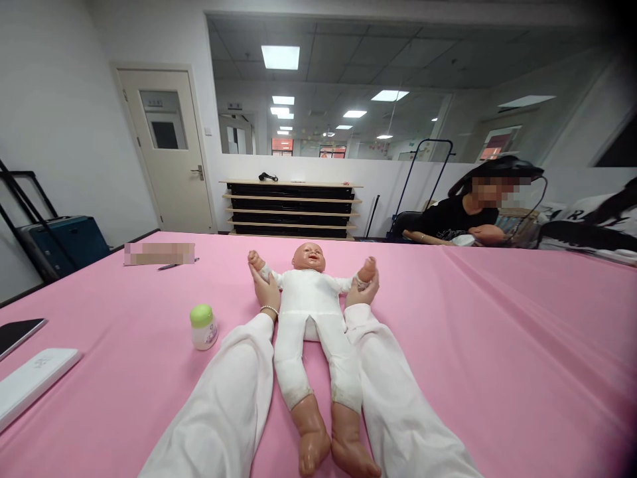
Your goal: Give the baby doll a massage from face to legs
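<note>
A baby doll (312, 292) in a white cloth suit lies on its back on the pink-covered table (448, 345), head away from me and feet towards me. My left hand (267, 289) is closed round the doll's arm on the left, just below its raised fist. On the other side my right hand (363, 290) grips the doll's other arm near the wrist. Both doll arms are spread out to the sides. To the left of my left forearm stands a small jar (204, 327) with a green lid.
At the left edge lie a white box-like device (37, 385) and a dark phone (20, 335). A pen (178, 264) rests by a blurred flat item (159, 253). Beyond the table's far right edge sits a person (465, 216) in black. A low shelf (293, 209) stands behind.
</note>
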### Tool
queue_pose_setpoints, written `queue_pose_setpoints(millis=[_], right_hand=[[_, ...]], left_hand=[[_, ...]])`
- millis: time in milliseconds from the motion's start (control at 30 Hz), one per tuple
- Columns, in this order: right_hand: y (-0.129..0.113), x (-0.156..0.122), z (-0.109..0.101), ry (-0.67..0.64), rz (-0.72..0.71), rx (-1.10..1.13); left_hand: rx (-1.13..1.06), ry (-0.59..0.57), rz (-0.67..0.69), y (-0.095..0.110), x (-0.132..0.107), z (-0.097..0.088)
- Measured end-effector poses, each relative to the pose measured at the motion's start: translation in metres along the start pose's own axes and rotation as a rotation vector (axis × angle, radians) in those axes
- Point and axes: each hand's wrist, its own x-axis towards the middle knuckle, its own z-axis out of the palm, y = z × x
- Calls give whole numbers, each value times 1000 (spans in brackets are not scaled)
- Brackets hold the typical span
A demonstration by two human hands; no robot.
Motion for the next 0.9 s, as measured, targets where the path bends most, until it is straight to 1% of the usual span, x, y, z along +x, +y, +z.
queue_pose_setpoints(millis=[67, 133, 267, 367, 500, 700, 800, 900], right_hand=[[6, -2, 4, 7, -19, -15], [9, -4, 9, -33, -56, -30], [8, -7, 16, -178, -139, -65], [4, -6, 16, -290, -198, -96], [1, -5, 13, -383, -214, -134], [-2, -7, 9, -417, -159, -119], [-1, -9, 9, -383, -102, -49], [1, -11, 8, -262, 21, 48]], left_hand=[[7, -71, 111, 3, -3, 1], [21, -148, 210, 4, -5, 1], [63, -297, 374, 0, -3, 4], [110, -385, 444, -4, 0, 7], [163, -440, 475, -5, 0, 7], [170, -462, 477, -1, -3, 1], [134, -445, 459, -2, -3, 0], [78, -401, 418, -4, -3, 0]])
